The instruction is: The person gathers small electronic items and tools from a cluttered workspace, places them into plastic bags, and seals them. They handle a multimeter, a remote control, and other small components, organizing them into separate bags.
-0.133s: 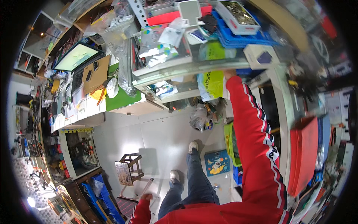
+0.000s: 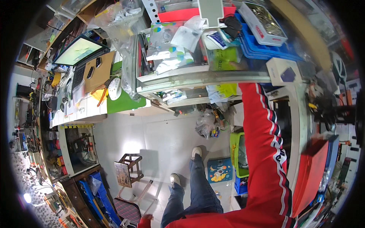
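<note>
A yellow-green and white plastic bag (image 2: 224,91) is partly inside the glass display counter (image 2: 205,78), its far part showing through the glass top. Beside it, my right hand (image 2: 238,65) reaches in under the glass with the arm stretched forward; it appears to grip the bag, though glare and the counter's frame hide most of the fingers. My left hand (image 2: 149,217) hangs low by my left side, near a chair with a dark padded seat (image 2: 127,209). Only a small, blurred part of it shows beyond the red sleeve.
On the counter sit blue trays (image 2: 262,51), an open box of metal pieces (image 2: 264,24) and a white box (image 2: 283,72). A laptop (image 2: 81,51) stands on the left desk. A small wooden stool (image 2: 125,173) and a green crate (image 2: 237,154) are on the floor.
My right hand has gone farther into the counter, and the plastic bag has moved in with it. My left hand has dropped lower toward the bottom edge. The view has shifted slightly.
</note>
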{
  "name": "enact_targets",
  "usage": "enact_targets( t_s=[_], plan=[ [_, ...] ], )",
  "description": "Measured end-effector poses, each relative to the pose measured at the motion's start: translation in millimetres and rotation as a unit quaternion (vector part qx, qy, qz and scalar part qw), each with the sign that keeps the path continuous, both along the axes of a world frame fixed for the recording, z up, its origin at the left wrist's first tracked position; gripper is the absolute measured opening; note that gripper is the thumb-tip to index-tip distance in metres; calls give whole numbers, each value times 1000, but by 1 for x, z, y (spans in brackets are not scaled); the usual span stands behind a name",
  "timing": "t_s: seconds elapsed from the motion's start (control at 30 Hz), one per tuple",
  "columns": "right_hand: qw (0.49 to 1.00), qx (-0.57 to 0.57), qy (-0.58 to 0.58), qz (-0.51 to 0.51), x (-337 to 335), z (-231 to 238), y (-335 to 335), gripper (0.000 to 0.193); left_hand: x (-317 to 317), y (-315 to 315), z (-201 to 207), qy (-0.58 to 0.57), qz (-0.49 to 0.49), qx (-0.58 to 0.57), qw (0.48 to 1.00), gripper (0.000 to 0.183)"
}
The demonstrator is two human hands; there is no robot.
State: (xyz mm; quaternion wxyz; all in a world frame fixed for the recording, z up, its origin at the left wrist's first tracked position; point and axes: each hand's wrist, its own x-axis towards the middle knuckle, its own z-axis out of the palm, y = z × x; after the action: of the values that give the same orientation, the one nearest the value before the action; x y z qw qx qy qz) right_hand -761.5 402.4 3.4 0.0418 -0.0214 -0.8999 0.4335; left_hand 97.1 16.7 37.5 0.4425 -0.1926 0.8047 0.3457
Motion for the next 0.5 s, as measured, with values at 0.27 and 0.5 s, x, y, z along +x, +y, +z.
enact_targets(
  t_s=[0.27, 0.5],
  plan=[
    [932, 277, 224, -65, -52, -40, -16, 43, 16, 48, 7, -271, 462, 94, 839, 25],
    [925, 250, 286, 1, 26, -4, -44, 29, 7, 36, 0, -276, 496, 95, 817, 27]
  ],
)
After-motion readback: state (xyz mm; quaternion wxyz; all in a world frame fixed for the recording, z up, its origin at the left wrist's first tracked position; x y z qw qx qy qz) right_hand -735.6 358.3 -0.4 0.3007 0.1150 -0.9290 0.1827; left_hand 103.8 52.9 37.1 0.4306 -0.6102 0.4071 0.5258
